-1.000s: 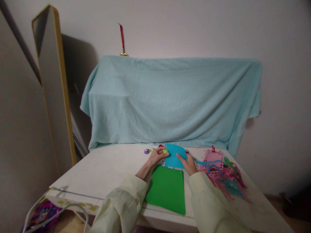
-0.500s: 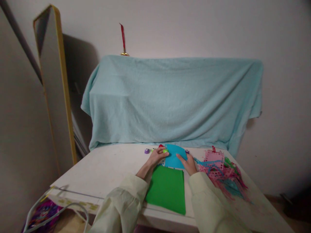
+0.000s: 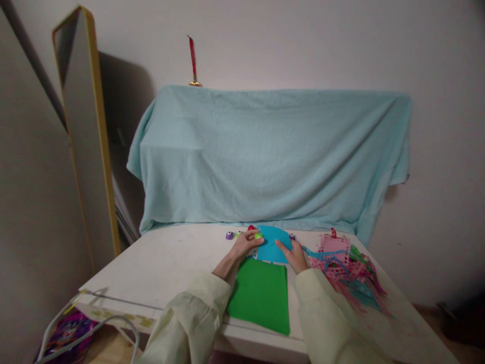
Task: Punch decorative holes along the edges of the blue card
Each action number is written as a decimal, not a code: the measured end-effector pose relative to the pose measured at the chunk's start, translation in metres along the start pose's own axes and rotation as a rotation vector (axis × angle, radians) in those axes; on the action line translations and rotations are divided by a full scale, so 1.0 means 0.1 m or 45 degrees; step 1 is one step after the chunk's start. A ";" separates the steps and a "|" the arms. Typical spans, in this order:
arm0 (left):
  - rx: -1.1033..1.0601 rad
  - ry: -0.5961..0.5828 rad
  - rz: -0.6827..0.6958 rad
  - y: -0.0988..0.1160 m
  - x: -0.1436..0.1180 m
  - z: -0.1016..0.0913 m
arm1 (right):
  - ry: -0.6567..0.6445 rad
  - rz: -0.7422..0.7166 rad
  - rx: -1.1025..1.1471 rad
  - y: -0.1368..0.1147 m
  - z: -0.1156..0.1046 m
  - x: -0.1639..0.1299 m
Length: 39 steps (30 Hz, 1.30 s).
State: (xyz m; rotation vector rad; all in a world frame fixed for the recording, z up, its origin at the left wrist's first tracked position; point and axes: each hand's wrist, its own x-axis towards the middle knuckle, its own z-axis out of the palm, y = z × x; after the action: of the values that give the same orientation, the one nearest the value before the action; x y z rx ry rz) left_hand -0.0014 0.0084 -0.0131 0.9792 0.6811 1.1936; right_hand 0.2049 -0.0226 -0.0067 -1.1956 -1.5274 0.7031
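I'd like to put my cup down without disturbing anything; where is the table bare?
The table is bare on the left, between its left edge and the left hand and green paper. The right side is crowded with paper scraps; small punches line the back beside the blue paper.

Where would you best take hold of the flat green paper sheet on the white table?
Grip the green paper sheet at its near edge, coming from the person's side: it lies flat, and that edge seems to reach the white table's front rim. The far edge lies close to both hands and the blue paper.
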 end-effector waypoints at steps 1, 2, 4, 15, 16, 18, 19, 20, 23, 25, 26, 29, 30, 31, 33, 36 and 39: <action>0.000 0.005 0.001 0.00 0.00 0.00 | -0.004 0.006 -0.004 -0.01 0.00 0.00; -0.001 0.012 0.001 0.00 0.00 0.00 | -0.006 0.011 -0.009 -0.03 0.00 -0.01; -0.006 0.020 -0.006 0.00 0.00 0.00 | -0.001 0.007 -0.019 -0.04 -0.01 -0.01; 0.002 0.010 0.012 -0.02 0.01 -0.01 | -0.019 -0.004 0.005 -0.02 0.00 0.01; 0.010 0.020 0.015 -0.02 0.00 -0.01 | -0.015 -0.001 0.005 -0.03 0.00 0.01; 0.023 0.024 0.023 -0.01 0.00 -0.01 | -0.016 0.002 0.008 -0.05 0.00 0.01; 0.025 0.029 0.030 -0.01 -0.01 0.00 | -0.020 0.003 0.010 -0.06 0.00 0.01; 0.027 0.041 0.037 0.00 -0.01 0.00 | -0.026 0.005 0.010 -0.06 0.00 0.01; 0.047 0.089 0.061 0.01 -0.03 0.02 | -0.035 0.013 0.007 -0.05 0.01 0.01; 0.069 0.119 0.059 0.01 -0.04 0.04 | -0.035 0.012 0.007 -0.04 0.02 0.01; 0.075 0.127 0.054 0.01 -0.04 0.04 | -0.031 0.010 0.007 -0.04 0.02 0.01; 0.070 0.159 0.016 0.00 -0.03 0.04 | -0.055 0.008 0.015 -0.05 0.02 0.00; 0.065 0.176 0.000 0.00 -0.03 0.04 | -0.072 0.008 0.017 -0.06 0.02 -0.01; 0.062 0.193 -0.015 -0.01 -0.03 0.04 | -0.087 0.007 0.018 -0.08 0.01 -0.02; 0.060 0.223 -0.035 -0.01 -0.03 0.04 | -0.100 0.002 0.014 -0.10 0.00 -0.03; 0.046 0.213 -0.031 -0.02 -0.04 0.04 | -0.106 0.009 0.027 -0.13 0.00 -0.03; 0.022 0.190 -0.041 -0.01 -0.04 0.05 | -0.099 0.037 0.069 -0.12 0.01 -0.03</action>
State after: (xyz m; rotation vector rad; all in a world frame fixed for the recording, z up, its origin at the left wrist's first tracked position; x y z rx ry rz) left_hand 0.0021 0.0036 -0.0116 0.8961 0.8235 1.2426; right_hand 0.2000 -0.0290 0.0024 -1.1637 -1.5484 0.8135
